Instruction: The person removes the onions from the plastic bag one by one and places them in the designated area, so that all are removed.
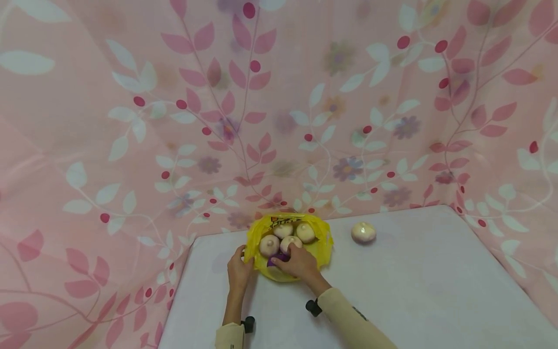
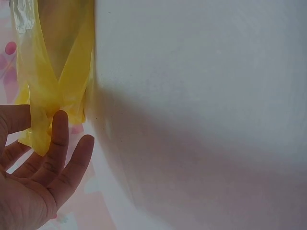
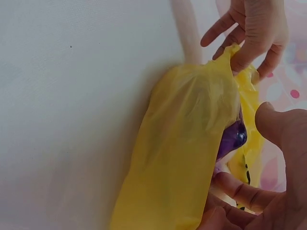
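Note:
A yellow plastic bag [image 1: 323, 249] stands wide-mouthed on the table, with several round, pale turnips [image 1: 269, 245] inside. Among them, near the bag's front, lies something glossy and purple [image 3: 234, 139], partly hidden by the bag wall. My left hand [image 1: 240, 271] pinches the bag's left rim between thumb and fingers; bunched plastic shows there in the left wrist view. From the right, my right hand [image 1: 302, 264] reaches into the bag's mouth. Its thumb is spread well apart from the fingers [image 3: 244, 191], which touch a turnip, and the lower fingers are partly hidden by the bag.
One more turnip [image 1: 364, 233] lies on the table to the right of the bag. White cloth covers the table [image 1: 418, 286]. A pink floral curtain [image 1: 279, 121] hangs close behind the back edge and along both sides.

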`<state>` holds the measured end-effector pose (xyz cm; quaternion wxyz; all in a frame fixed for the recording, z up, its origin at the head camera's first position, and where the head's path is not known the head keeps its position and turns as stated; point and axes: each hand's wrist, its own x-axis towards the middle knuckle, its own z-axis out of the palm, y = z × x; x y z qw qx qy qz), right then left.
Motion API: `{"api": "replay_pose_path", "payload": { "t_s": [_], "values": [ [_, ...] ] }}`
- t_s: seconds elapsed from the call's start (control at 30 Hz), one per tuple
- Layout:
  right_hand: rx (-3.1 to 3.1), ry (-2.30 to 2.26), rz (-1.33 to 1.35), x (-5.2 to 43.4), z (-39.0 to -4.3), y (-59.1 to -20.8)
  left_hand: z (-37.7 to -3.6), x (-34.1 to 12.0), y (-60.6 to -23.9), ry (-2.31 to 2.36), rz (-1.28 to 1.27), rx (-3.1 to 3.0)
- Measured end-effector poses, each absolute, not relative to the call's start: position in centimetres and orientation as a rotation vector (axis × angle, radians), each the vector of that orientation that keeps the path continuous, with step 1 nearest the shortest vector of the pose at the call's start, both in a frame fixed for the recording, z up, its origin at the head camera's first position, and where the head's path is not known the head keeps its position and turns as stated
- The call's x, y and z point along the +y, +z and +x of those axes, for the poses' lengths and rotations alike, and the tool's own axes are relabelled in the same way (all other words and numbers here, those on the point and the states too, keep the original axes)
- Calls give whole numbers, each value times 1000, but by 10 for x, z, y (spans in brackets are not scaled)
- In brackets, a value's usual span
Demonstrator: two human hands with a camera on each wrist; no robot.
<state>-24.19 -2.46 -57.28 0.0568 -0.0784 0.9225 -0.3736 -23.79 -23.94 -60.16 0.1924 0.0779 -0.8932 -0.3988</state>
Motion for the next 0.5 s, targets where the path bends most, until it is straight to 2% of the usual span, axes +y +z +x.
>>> {"api": "replay_pose_path", "payload": {
  "t_s": [0.5],
  "values": [
    [2961,-982,-275,-44,-234,-573,-238,-239,-603,-1109,219,-2516]
  ]
}}
